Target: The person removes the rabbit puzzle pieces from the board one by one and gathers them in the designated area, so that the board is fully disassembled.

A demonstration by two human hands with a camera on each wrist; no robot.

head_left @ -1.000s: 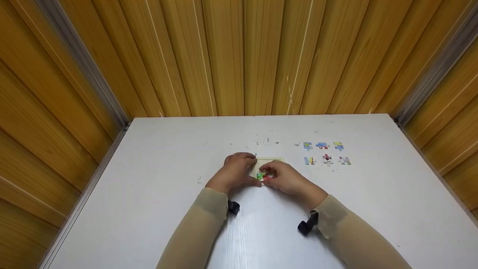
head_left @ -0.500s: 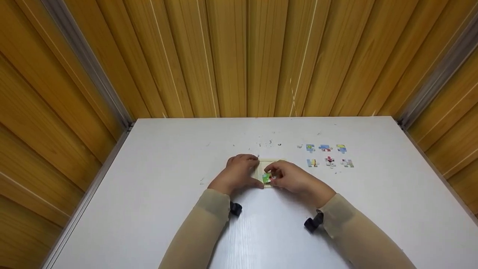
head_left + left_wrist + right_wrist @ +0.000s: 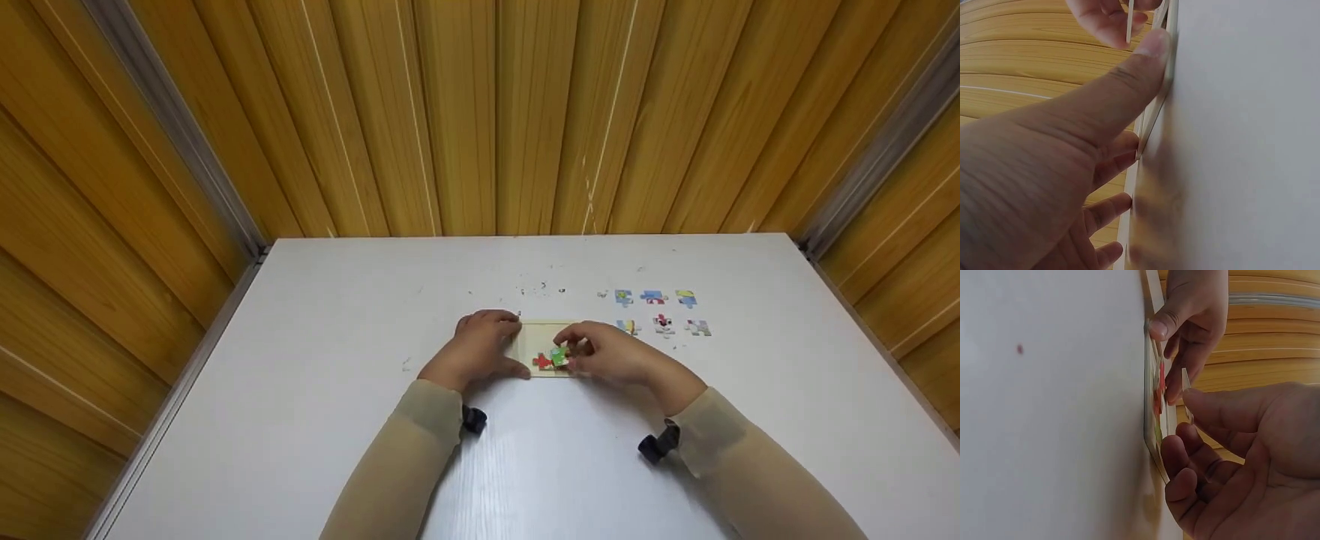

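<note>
A shallow pale wooden puzzle tray lies on the white table. My left hand holds its left side, with the thumb at the near corner and the fingers along the left and far edges. Over the tray, my right hand pinches a green puzzle piece between thumb and fingers. Seen edge-on in the right wrist view, that piece is tilted and raised above the tray. A red puzzle piece sits inside the tray near its front edge. The right hand hides the tray's right end.
Several loose puzzle pieces stand in two rows to the right, among them a red-and-white one and a blue-and-yellow one. Small dark specks mark the table beyond the tray. Wood-patterned panels rise behind the table.
My right hand has moved right along the tray with the green piece, uncovering the red piece and more of the tray floor. The left hand keeps its hold on the tray.
</note>
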